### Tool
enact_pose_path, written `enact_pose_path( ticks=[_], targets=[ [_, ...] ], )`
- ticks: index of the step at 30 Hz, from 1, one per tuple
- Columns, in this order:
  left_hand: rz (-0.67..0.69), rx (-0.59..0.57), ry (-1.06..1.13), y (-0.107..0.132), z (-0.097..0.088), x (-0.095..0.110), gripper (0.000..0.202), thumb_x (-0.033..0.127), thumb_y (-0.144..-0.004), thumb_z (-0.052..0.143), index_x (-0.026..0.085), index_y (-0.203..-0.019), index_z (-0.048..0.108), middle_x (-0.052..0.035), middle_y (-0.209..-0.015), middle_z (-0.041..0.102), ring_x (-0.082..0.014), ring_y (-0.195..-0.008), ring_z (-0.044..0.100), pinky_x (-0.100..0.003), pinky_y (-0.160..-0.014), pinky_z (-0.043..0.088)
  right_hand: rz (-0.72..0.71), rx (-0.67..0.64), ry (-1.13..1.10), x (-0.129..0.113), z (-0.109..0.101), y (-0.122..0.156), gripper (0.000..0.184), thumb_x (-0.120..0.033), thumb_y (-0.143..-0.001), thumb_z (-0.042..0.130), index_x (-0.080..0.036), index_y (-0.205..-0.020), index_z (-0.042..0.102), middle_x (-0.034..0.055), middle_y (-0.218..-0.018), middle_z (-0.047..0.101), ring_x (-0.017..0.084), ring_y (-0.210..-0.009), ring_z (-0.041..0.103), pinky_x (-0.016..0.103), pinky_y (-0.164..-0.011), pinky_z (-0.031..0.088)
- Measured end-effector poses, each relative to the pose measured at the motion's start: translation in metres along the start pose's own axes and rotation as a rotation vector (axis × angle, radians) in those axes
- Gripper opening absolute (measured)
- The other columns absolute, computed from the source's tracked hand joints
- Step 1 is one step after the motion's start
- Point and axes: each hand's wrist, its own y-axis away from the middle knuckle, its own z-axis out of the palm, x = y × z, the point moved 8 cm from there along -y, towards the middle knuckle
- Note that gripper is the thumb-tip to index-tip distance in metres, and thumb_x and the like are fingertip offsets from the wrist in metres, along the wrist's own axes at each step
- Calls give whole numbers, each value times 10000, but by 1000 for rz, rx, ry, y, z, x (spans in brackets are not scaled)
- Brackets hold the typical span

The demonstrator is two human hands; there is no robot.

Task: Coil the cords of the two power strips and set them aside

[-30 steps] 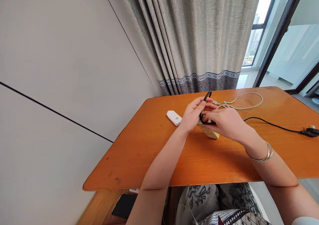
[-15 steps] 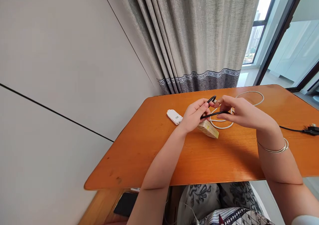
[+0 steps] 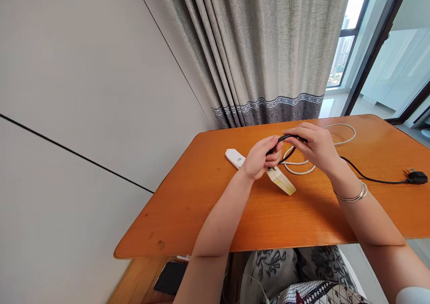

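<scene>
The left hand is closed on a bend of the black cable, and the right hand pinches the next part, probably to shape a loop. Just below lies a power strip on the worktop; the plug rests far right.

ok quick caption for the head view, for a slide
Left hand and right hand hold a bent black cable above a power strip on an orange table, white cable behind.
</scene>
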Motion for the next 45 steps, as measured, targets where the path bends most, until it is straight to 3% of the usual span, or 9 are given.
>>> enact_pose_path(
  ticks=[4, 9, 17, 21, 25, 29, 34, 40, 45],
  targets=[
    [-20, -61, -9, 2, 3, -2, 448, 509, -925, 606, 181, -668, 441, 107, -465, 218, -26, -399, 127, -126, -374, 148, 7, -54, -166, 2, 1, 0, 283, -365, -971, 579, -186, -1008, 795, 65, -888, 770, 156, -790, 678, 270, -742, 497],
    [-25, -88, -3, 3, 6, -4, 486, 544, -917, 604, 195, -653, 393, 110, -461, 206, -26, -400, 108, -130, -366, 139, 79, -178, -452, 5, 6, 0, 312, -370, -958, 575, -163, -1073, 780, 38, -766, 750, 135, -695, 669, 256, -675, 509],
    [-88, -36, 66, 3, 6, -6, 517, 549, -963, 538, 190, -633, 368, 104, -447, 214, -27, -384, 112, -124, -360, 144, 116, -208, -555, 13, 11, -1, 341, -420, -968, 542, -152, -963, 753, 19, -707, 697, 91, -569, 537, 222, -550, 422],
    [-134, 69, 227, 3, 1, -6, 507, 511, -1024, 417, 197, -637, 325, 107, -447, 176, -34, -352, 103, -139, -356, 156, 156, -197, -426, 26, 13, -1, 408, -454, -1002, 464, -151, -869, 704, 29, -759, 685, 85, -552, 496, 226, -559, 400],
    [-71, 163, 365, 4, -6, 4, 485, 447, -1065, 304, 204, -646, 297, 103, -464, 144, -49, -339, 97, -164, -353, 156, 171, -241, -132, 33, 21, -3, 371, -363, -1044, 379, -152, -947, 669, 36, -806, 699, 113, -610, 566, 239, -629, 411],
    [82, 264, 410, 12, -18, 24, 476, 419, -1079, 259, 207, -654, 300, 97, -468, 143, -56, -336, 107, -179, -354, 154, 254, -438, 85, 38, 41, 3, 312, -285, -1058, 362, -150, -1174, 618, 63, -954, 751, 140, -711, 647, 242, -679, 428],
    [255, 404, 405, 21, -34, 43, 455, 418, -1062, 375, 209, -663, 311, 92, -475, 159, -62, -348, 115, -187, -353, 181, 286, -614, 315, 43, 59, 16, 518, -213, -1039, 348, -122, -1549, 339, 147, -1126, 745, 229, -928, 715, 300, -768, 472],
    [410, 506, 430, 24, -55, 53, 433, 392, -1049, 435, 208, -668, 345, 87, -484, 187, -59, -352, 155, -187, -349, 206, 255, -734, 425, 39, 69, 27, 613, -135, -1000, 307, 10, -1587, 209, 270, -1261, 675, 314, -1155, 676, 406, -933, 496],
    [468, 588, 445, 24, -64, 53, 442, 383, -1064, 384, 207, -661, 342, 83, -473, 193, -66, -355, 155, -192, -347, 201, 256, -746, 451, 24, 63, 31, 681, -10, -924, 277, -17, -1604, 223, 267, -1247, 681, 299, -1149, 687, 417, -955, 505]
  ],
)
